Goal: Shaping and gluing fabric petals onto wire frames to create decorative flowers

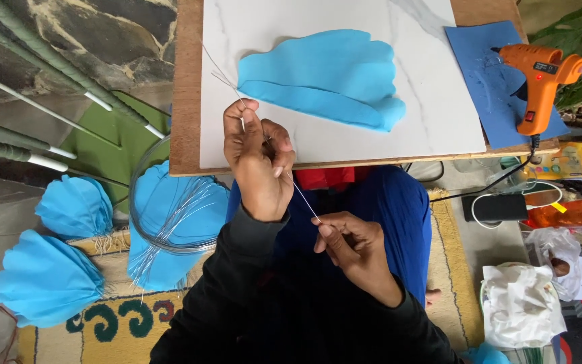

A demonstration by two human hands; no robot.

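Note:
My left hand (259, 162) pinches a thin silver wire (303, 197) at the near edge of a white marble-look board (426, 87). My right hand (355, 246) grips the same wire lower down, over my lap. The wire runs up past my left fingers toward a light blue foam petal (325, 77) lying on the board. Both sleeves are dark.
An orange glue gun (540, 81) stands on a darker blue foam sheet (483, 61) at the board's right. Left of me lie blue petals (48, 276), a coil of wire (176, 209) and green-wrapped stems (48, 61). A power bank (500, 207) and a white cloth (520, 303) sit right.

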